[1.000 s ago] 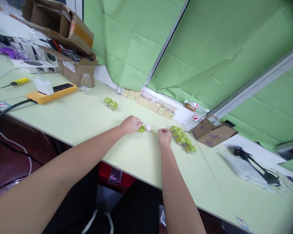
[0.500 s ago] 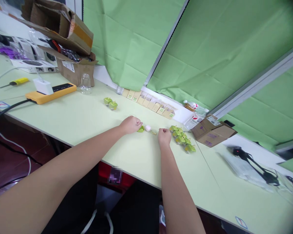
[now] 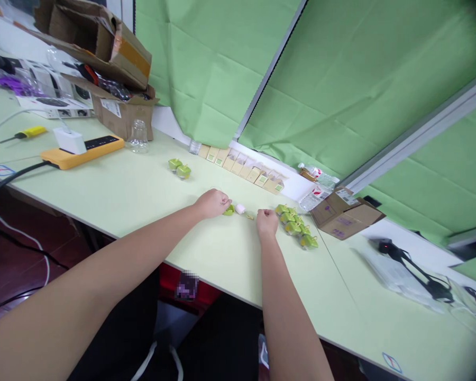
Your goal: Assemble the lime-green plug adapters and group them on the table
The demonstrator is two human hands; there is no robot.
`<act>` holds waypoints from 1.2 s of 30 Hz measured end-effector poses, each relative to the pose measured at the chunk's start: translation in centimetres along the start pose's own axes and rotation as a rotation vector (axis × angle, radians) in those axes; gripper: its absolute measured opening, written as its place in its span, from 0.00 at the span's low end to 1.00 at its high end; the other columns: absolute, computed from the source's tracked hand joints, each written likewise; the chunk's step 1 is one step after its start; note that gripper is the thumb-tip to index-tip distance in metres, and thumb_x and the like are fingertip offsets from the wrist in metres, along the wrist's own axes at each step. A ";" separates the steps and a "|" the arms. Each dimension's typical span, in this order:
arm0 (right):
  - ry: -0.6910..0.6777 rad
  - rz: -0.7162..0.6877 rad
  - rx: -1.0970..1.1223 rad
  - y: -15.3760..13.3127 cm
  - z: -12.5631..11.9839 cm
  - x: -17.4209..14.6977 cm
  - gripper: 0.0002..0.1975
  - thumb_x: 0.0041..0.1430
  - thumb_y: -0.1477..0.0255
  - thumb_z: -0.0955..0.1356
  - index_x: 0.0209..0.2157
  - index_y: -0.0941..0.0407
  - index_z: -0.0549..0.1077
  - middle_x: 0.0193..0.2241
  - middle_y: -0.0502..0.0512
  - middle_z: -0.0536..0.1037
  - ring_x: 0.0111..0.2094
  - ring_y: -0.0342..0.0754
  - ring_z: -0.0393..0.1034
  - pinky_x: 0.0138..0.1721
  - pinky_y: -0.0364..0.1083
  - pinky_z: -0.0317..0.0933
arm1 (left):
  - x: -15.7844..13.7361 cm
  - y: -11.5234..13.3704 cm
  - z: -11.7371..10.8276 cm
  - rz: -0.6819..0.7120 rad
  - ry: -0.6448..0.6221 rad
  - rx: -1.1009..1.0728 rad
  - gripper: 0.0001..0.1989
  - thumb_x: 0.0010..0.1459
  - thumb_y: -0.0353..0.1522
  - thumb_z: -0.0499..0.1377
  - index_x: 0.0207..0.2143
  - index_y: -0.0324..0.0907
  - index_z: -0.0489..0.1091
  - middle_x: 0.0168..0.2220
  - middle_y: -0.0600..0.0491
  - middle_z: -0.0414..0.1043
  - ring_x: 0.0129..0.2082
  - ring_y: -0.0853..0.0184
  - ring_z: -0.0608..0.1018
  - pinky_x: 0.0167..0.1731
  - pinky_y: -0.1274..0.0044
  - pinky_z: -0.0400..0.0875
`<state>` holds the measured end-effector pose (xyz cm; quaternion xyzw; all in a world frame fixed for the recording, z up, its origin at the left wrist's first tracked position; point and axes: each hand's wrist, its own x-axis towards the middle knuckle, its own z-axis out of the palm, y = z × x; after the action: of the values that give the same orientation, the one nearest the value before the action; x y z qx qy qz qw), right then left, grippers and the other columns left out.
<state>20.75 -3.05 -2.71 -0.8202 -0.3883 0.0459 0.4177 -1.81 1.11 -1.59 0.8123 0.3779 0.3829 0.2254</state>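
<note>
My left hand (image 3: pixel 213 203) rests on the table as a closed fist, with nothing visible in it. Just right of its knuckles lies a small green lid-like piece (image 3: pixel 229 210), partly hidden by the hand. A small pale pink-white piece (image 3: pixel 240 208) and a tiny clear and yellowish piece (image 3: pixel 249 216) lie between my two hands. Also curled into a fist, my right hand (image 3: pixel 267 222) sits on the table with nothing showing in it. Close to its right stands a cluster of several small clear containers with green tops (image 3: pixel 293 226).
Two more green-topped containers (image 3: pixel 179 168) stand at the back left. Several small tan boxes (image 3: pixel 238 163) line the wall. Leftward are a clear jar (image 3: pixel 138 136), an orange power strip (image 3: pixel 83 152) and a screwdriver (image 3: pixel 31 132). A cardboard box (image 3: pixel 343 214) and black strap device (image 3: pixel 416 270) are rightward.
</note>
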 end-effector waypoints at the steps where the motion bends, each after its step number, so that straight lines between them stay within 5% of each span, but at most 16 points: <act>1: -0.002 0.001 -0.001 0.0 0.0 0.0 0.10 0.52 0.66 0.65 0.33 0.56 0.75 0.33 0.58 0.80 0.35 0.52 0.72 0.38 0.46 0.63 | 0.0 0.0 0.0 0.000 -0.001 -0.002 0.22 0.58 0.36 0.54 0.14 0.43 0.50 0.16 0.57 0.51 0.20 0.70 0.56 0.25 0.74 0.51; 12: -0.018 -0.006 0.022 -0.2 -0.2 -0.2 0.13 0.54 0.64 0.64 0.34 0.56 0.76 0.34 0.58 0.80 0.36 0.52 0.72 0.40 0.47 0.63 | 0.1 -0.4 0.2 0.009 0.005 -0.014 0.22 0.58 0.36 0.55 0.14 0.42 0.52 0.16 0.57 0.53 0.20 0.70 0.55 0.24 0.74 0.51; 17: -0.201 -0.288 0.136 -0.8 0.4 -1.3 0.21 0.56 0.56 0.65 0.45 0.54 0.75 0.45 0.58 0.78 0.43 0.50 0.71 0.47 0.46 0.62 | 0.0 -0.2 -0.1 0.051 0.052 0.051 0.14 0.58 0.37 0.55 0.21 0.43 0.60 0.22 0.55 0.62 0.24 0.68 0.63 0.27 0.75 0.56; 21: -0.362 -0.453 0.066 -1.2 0.6 -2.2 0.19 0.55 0.56 0.67 0.43 0.52 0.77 0.41 0.53 0.79 0.42 0.47 0.70 0.48 0.46 0.61 | -0.1 -0.3 -0.1 0.087 0.051 0.088 0.09 0.58 0.38 0.56 0.36 0.42 0.68 0.39 0.51 0.72 0.30 0.67 0.71 0.32 0.75 0.62; 28: -0.404 -0.420 0.138 -1.1 0.8 -2.3 0.17 0.54 0.57 0.68 0.39 0.53 0.76 0.38 0.52 0.80 0.40 0.47 0.71 0.45 0.46 0.62 | -0.2 -0.8 0.3 0.083 -0.171 0.168 0.17 0.61 0.43 0.53 0.45 0.43 0.71 0.42 0.47 0.75 0.39 0.61 0.76 0.35 0.74 0.63; 36: -0.338 -0.377 0.238 -1.0 1.3 -2.0 0.19 0.52 0.57 0.69 0.40 0.55 0.74 0.39 0.55 0.79 0.39 0.49 0.72 0.44 0.48 0.64 | -0.4 -0.5 0.2 0.105 -0.236 0.135 0.17 0.61 0.44 0.52 0.43 0.44 0.72 0.41 0.50 0.77 0.38 0.62 0.76 0.34 0.75 0.64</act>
<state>18.30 -3.22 -3.32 -0.6593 -0.5902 0.1490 0.4414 -2.05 1.11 -2.17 0.8838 0.3305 0.2695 0.1926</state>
